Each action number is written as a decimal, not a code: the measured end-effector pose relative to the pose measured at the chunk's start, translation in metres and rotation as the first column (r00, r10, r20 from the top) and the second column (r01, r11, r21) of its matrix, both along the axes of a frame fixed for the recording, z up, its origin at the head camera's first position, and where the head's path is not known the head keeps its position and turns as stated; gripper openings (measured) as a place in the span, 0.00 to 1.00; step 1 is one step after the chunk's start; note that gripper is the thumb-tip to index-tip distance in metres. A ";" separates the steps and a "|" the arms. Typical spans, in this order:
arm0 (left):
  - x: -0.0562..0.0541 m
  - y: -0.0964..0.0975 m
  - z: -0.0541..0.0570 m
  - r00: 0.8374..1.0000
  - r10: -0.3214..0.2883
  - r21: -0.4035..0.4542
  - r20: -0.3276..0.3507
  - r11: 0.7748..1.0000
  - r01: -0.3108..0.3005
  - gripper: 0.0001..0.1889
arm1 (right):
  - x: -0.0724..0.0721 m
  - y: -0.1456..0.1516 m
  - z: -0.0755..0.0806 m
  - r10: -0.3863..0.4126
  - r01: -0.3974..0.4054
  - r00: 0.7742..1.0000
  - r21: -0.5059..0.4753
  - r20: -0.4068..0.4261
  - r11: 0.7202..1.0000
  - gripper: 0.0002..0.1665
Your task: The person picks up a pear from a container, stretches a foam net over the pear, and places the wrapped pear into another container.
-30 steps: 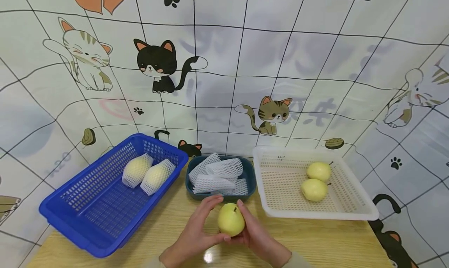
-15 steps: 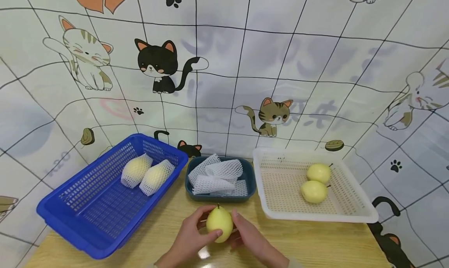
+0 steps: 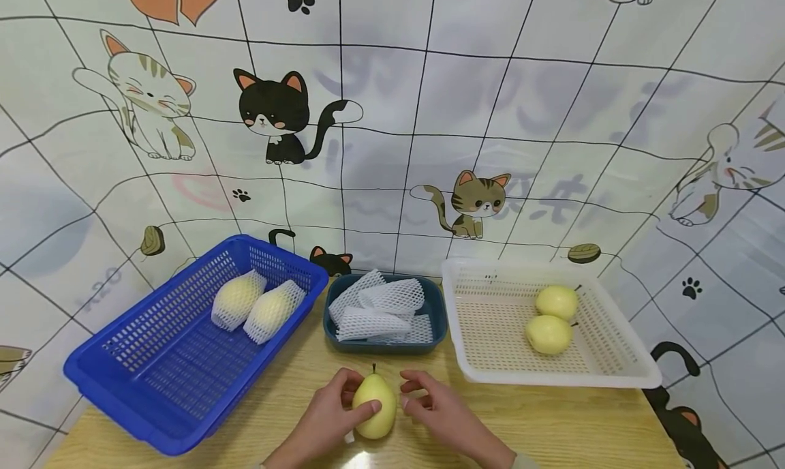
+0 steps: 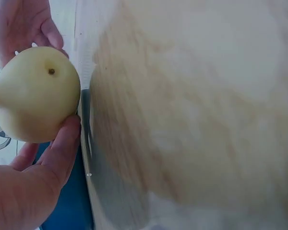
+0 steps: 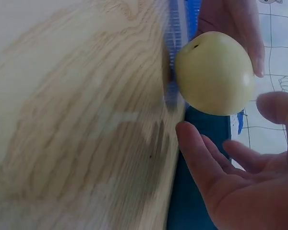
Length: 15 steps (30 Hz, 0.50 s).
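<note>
A yellow-green pear (image 3: 375, 407) with a thin dark stem stands upright in my left hand (image 3: 331, 414), whose thumb lies across its near side. In the left wrist view the pear (image 4: 38, 93) shows its dimpled bottom, and the left fingers curl round it. My right hand (image 3: 438, 411) is just to the right of the pear, its fingers apart from it and loosely bent. From the right wrist view, a gap shows between the pear (image 5: 215, 74) and the right fingertips (image 5: 185, 129). Beyond both hands sits a teal bin (image 3: 386, 348) with several white foam net sleeves (image 3: 392, 295).
At left, a blue basket (image 3: 153, 428) holds two pears in foam nets (image 3: 276, 311). A white basket (image 3: 558, 375) at right contains two bare pears (image 3: 548, 334). Behind the wooden table (image 3: 552, 428) rises a cat-print covering (image 3: 380, 148).
The pear has turned stem-up and shifted left and nearer in the left hand. My right hand has let go of it and drawn away to the right.
</note>
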<state>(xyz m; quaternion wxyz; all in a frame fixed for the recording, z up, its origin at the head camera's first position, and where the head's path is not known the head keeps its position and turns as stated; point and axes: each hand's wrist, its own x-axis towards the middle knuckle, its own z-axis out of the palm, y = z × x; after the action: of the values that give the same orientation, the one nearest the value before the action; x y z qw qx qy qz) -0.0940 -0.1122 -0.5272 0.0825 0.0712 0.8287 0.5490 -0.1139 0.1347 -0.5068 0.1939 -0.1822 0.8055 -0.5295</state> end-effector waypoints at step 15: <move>-0.005 0.000 0.000 1.000 -0.006 -0.096 -0.029 0.995 0.003 0.25 | 0.002 -0.007 -0.012 0.076 -0.076 0.997 -0.027 0.010 0.997 0.28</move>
<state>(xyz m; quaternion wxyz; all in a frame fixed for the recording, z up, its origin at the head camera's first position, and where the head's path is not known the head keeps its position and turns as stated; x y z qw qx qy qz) -0.0989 -0.1118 -0.5272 0.0748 0.0771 0.8551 0.5073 -0.1117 0.1275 -0.5190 0.2158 -0.2121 0.7899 -0.5334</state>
